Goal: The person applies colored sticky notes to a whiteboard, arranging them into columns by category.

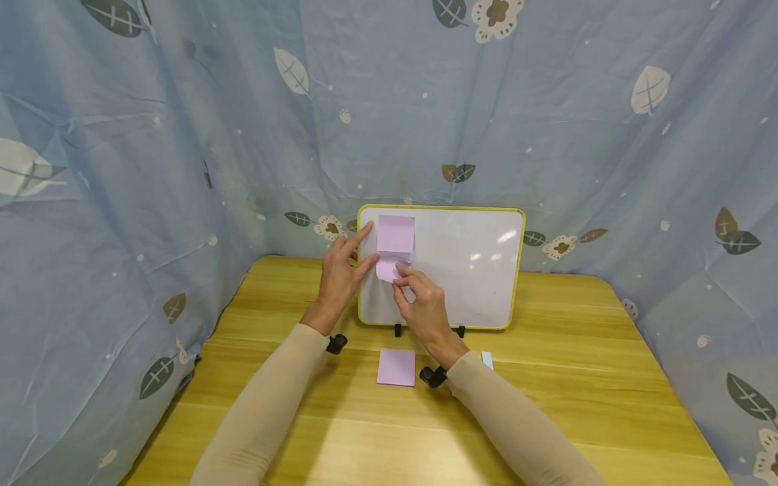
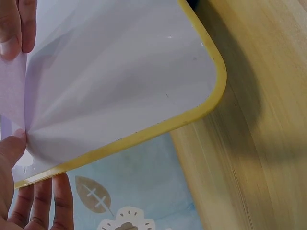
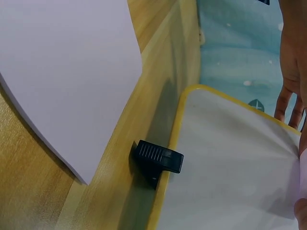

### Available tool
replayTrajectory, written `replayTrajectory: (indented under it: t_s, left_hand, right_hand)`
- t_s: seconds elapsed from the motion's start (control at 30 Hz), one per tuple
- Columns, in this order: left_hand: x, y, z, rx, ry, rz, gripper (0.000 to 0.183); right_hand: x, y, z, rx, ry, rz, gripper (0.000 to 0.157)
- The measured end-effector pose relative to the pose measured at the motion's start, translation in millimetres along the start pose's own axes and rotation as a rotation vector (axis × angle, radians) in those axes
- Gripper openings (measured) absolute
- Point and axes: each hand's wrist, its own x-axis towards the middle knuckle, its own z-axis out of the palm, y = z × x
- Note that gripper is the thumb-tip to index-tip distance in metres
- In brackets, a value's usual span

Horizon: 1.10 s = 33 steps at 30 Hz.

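Note:
A whiteboard [image 1: 464, 270] with a yellow frame stands upright on the table, one pale purple sticky note [image 1: 396, 234] flat near its top left. Just below hangs a second purple sticky note [image 1: 389, 268], its lower part lifted and curved away from the board. My right hand [image 1: 425, 307] pinches this lower note by its bottom edge, between thumb and fingers. My left hand [image 1: 337, 280] grips the board's left edge. Its thumb [image 2: 13, 146] presses the lower note's upper left corner, and several fingers [image 2: 62, 201] go behind the frame.
Black stand feet [image 1: 398, 330] support the board's bottom edge. On the wooden table [image 1: 292, 405] in front lies a purple sticky-note pad [image 1: 396, 368]. A light blue strip [image 1: 487, 360] lies partly behind the right sleeve. Patterned blue curtains [image 1: 389, 108] surround the table.

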Motion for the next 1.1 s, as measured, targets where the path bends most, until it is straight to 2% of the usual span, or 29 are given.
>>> replayTrajectory:
  t_s: [0.57, 0.93, 1.1]
  left_hand:
    - [-0.1, 0.1, 1.0, 0.027, -0.011, -0.016, 0.074]
    - [3.3, 0.3, 0.0, 0.084, -0.038, -0.017, 0.088]
    - [3.6, 0.2, -0.5, 0.09, -0.048, -0.023, 0.093]
  right_hand:
    - [-1.8, 2.5, 2.4, 0.001, 0.006, -0.007, 0.009]
    - [-2.1, 2.1, 2.1, -0.003, -0.014, -0.006, 0.008]
    - [-3.6, 2.4, 1.9, -0.043, -0.031, -0.034, 0.014]
